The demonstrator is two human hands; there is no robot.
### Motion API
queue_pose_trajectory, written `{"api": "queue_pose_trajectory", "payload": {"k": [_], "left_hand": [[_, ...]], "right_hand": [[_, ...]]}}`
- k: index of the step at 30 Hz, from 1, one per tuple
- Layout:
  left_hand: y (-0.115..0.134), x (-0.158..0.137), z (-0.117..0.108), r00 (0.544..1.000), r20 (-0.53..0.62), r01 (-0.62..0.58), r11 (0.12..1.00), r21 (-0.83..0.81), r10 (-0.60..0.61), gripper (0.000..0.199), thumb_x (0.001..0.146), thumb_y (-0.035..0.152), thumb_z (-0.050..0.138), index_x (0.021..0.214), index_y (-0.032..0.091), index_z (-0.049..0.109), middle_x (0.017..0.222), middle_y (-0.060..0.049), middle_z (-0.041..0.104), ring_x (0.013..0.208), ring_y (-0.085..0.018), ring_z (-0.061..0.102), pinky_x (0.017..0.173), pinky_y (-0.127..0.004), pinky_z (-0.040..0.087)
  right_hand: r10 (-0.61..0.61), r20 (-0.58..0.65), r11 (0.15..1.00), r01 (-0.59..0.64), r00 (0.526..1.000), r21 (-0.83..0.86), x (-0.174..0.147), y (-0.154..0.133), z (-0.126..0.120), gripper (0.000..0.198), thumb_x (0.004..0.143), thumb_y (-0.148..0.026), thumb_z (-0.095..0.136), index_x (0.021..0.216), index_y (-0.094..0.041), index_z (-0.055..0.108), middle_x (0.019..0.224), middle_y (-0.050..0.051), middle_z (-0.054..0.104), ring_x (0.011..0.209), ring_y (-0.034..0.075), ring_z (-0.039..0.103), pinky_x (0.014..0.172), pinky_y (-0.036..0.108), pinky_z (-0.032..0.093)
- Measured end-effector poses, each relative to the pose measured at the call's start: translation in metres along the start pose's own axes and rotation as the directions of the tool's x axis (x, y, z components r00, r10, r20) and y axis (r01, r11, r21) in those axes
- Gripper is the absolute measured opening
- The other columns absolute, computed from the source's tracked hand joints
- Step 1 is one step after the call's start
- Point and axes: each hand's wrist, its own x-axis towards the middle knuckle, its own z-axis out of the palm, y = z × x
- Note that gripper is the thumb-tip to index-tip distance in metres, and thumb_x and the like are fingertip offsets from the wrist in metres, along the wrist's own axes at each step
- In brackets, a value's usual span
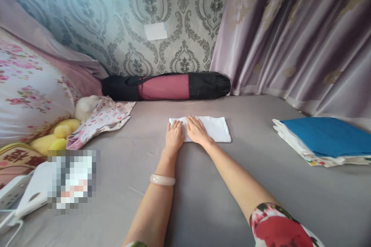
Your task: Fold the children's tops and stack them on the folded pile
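Note:
A white folded cloth [217, 128] lies flat on the grey bed sheet [214, 189], its long side running left to right. My left hand [174, 135] rests palm down on the cloth's left end, fingers stretched out. Close beside it, my right hand [197, 129] is laid flat on the cloth left of its middle, fingers extended forward. Neither hand grips anything. The parts of the cloth under both palms are hidden.
Folded blue fabric [327, 135] lies atop white cloths at right. A black and pink roll bag [164, 87] lies along the wall. At left are a floral pillow [31, 88], a patterned garment [101, 119], yellow plush [48, 142] and a white power strip [13, 193].

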Motion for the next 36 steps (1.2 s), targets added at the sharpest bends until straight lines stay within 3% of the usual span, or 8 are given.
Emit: {"api": "queue_pose_trajectory", "payload": {"k": [4, 11, 17, 23, 28, 36], "left_hand": [[0.007, 0.001, 0.002, 0.997, -0.063, -0.053, 0.997, -0.047, 0.05, 0.042, 0.098, 0.021, 0.03, 0.133, 0.015, 0.052, 0.14, -0.014, 0.055, 0.138, -0.025, 0.042, 0.117, -0.047, 0.025], [0.022, -0.004, 0.008, 0.995, 0.087, -0.042, 0.999, 0.018, 0.04, 0.049, 0.1, 0.036, 0.031, 0.14, 0.013, 0.048, 0.147, -0.017, 0.047, 0.141, -0.029, 0.037, 0.117, -0.051, 0.022], [0.021, -0.003, 0.01, 0.994, 0.107, -0.036, 0.999, 0.035, 0.032, 0.048, 0.1, 0.037, 0.031, 0.14, 0.016, 0.047, 0.147, -0.016, 0.047, 0.139, -0.029, 0.039, 0.115, -0.052, 0.025], [0.017, -0.001, 0.009, 0.999, 0.038, -0.019, 1.0, 0.002, 0.019, 0.044, 0.099, 0.036, 0.034, 0.134, 0.016, 0.051, 0.143, -0.017, 0.052, 0.138, -0.028, 0.042, 0.115, -0.051, 0.027], [0.012, 0.0, 0.009, 0.998, -0.059, 0.013, 1.0, -0.022, -0.014, 0.045, 0.098, 0.033, 0.034, 0.134, 0.014, 0.052, 0.143, -0.017, 0.051, 0.138, -0.029, 0.041, 0.117, -0.049, 0.024], [0.014, -0.003, 0.012, 0.996, 0.071, 0.043, 0.998, 0.046, -0.046, 0.047, 0.099, 0.036, 0.032, 0.135, 0.014, 0.052, 0.146, -0.017, 0.048, 0.139, -0.031, 0.039, 0.115, -0.051, 0.027]], "right_hand": [[0.091, -0.073, 0.996, -0.092, 0.993, -0.013, -0.011, 0.015, -0.01, 0.052, 0.1, -0.028, 0.026, 0.147, -0.01, 0.039, 0.156, 0.012, 0.034, 0.146, 0.023, 0.023, 0.12, 0.043, 0.012], [0.171, -0.038, 0.984, -0.173, 0.985, -0.041, -0.03, 0.039, -0.009, 0.054, 0.102, -0.034, 0.024, 0.148, -0.01, 0.039, 0.157, 0.011, 0.033, 0.146, 0.024, 0.023, 0.119, 0.046, 0.015], [0.171, -0.057, 0.984, -0.173, 0.984, -0.036, -0.03, 0.042, -0.001, 0.052, 0.101, -0.035, 0.025, 0.147, -0.014, 0.041, 0.156, 0.009, 0.034, 0.146, 0.023, 0.023, 0.119, 0.044, 0.015], [0.209, -0.017, 0.978, -0.209, 0.978, 0.001, -0.03, 0.047, -0.013, 0.055, 0.102, -0.037, 0.02, 0.149, -0.015, 0.037, 0.157, 0.008, 0.032, 0.147, 0.021, 0.022, 0.119, 0.043, 0.015], [0.286, -0.073, 0.955, -0.29, 0.955, -0.057, -0.035, 0.06, -0.024, 0.056, 0.102, -0.036, 0.019, 0.149, -0.01, 0.037, 0.158, 0.011, 0.03, 0.148, 0.023, 0.019, 0.12, 0.046, 0.011], [0.294, -0.024, 0.949, -0.295, 0.955, -0.107, -0.038, 0.068, -0.017, 0.056, 0.102, -0.037, 0.02, 0.148, -0.01, 0.038, 0.157, 0.012, 0.033, 0.147, 0.023, 0.022, 0.119, 0.046, 0.013]]}}
